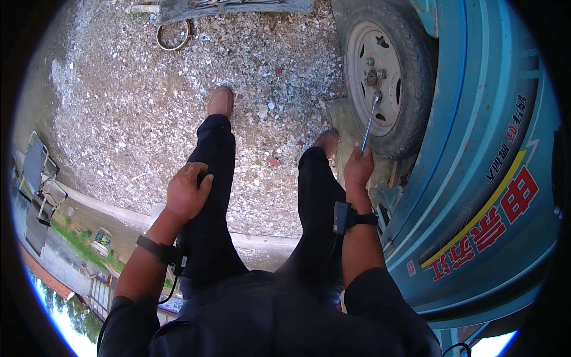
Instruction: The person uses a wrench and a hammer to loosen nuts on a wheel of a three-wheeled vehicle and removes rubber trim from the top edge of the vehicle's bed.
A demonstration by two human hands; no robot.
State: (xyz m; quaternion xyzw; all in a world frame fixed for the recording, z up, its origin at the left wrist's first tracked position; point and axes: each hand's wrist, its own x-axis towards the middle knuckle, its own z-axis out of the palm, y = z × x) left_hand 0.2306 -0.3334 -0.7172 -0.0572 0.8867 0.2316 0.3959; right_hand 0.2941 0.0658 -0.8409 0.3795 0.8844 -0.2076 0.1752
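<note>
My right hand (358, 168) is closed round the lower end of a slim silver wrench (369, 124). The wrench's far end sits against a nut on the pale steel rim of a wheel (373, 76), below the hub. Several nuts show around the hub, and a black, worn tyre (414, 77) surrounds the rim. Resting on my left thigh, near the knee, is my left hand (189, 190), empty, with the thumb apart from the fingers. Its fingertips are partly hidden on the far side.
A blue vehicle body panel (476, 196) curves along the right, close to my right arm. Ahead, a metal ring (173, 35) lies on gravelly ground (137, 107) near a grey tray (250, 8) with tools. A folding chair (38, 178) stands far left.
</note>
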